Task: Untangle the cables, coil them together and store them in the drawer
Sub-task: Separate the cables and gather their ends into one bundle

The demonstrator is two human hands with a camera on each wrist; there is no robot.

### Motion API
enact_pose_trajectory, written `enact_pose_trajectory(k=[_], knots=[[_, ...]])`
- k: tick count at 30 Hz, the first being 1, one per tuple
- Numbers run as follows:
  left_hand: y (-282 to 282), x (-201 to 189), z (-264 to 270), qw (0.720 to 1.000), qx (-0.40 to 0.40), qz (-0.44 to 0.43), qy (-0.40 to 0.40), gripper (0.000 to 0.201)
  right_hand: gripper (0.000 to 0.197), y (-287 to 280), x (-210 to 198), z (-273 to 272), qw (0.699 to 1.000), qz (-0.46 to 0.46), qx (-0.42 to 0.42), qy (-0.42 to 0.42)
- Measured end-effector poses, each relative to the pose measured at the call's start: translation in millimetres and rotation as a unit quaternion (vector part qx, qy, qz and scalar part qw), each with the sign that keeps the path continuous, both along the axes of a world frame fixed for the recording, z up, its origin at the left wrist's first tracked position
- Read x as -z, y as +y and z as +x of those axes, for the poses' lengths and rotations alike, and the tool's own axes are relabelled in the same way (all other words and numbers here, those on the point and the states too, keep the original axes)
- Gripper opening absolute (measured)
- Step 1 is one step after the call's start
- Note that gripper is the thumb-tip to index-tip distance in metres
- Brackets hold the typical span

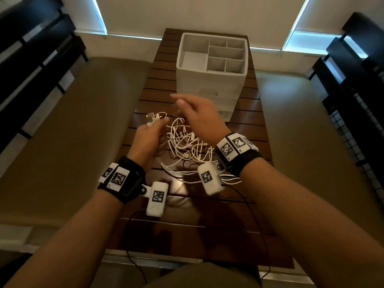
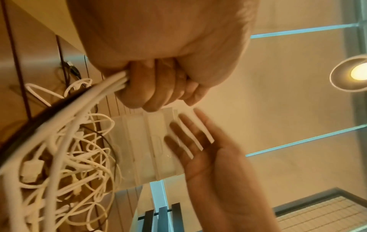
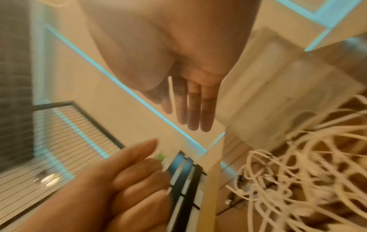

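Head view shows, on the left, the left hand (image 1: 148,140) raised just above the dark slatted surface (image 1: 245,119), its grip closed round a bunch of white cable ends with plugs (image 1: 151,119) poking out past the knuckles. Left wrist view confirms it: the curled fingers (image 2: 157,87) clamp several white strands that run down into the heap. Just right of that hand lies the tangle of white cables (image 1: 187,146), loose loops spread over the middle of the surface, with a thin dark cable among them. Over the tangle's far right side hovers the right hand (image 1: 201,119), its grip open, fingers straight and holding nothing. Farther back on the surface stands the white drawer unit (image 1: 209,88), its top tray split into compartments.
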State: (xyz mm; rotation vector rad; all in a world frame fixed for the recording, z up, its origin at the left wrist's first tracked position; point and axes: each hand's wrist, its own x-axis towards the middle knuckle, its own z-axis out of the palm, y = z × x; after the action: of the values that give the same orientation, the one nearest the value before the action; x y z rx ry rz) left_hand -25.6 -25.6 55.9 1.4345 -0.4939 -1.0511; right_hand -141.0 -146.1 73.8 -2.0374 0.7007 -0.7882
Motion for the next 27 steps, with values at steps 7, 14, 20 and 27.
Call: enact_pose_trajectory(k=[7,14,20,27], knots=[[11.1,25.1,1.6,0.997,0.037,0.056,0.034,0.057,0.023,-41.3,87.5,-43.7,0.942,0.050,0.172,0.283],[16.2,49.1,-3.4,0.998,0.030,0.046,0.041,0.049,0.049,-34.1,122.5,-44.8,0.937,-0.008,0.110,0.331],[12.9,49.3,0.1,0.997,0.016,0.040,0.058,0.034,0.018,-48.0,108.5,-33.5,0.938,-0.034,0.152,0.310],[13.5,42.7,0.1,0.997,0.021,0.034,0.068,0.047,0.016,-58.2,103.9,-44.9,0.933,0.001,0.133,0.335]])
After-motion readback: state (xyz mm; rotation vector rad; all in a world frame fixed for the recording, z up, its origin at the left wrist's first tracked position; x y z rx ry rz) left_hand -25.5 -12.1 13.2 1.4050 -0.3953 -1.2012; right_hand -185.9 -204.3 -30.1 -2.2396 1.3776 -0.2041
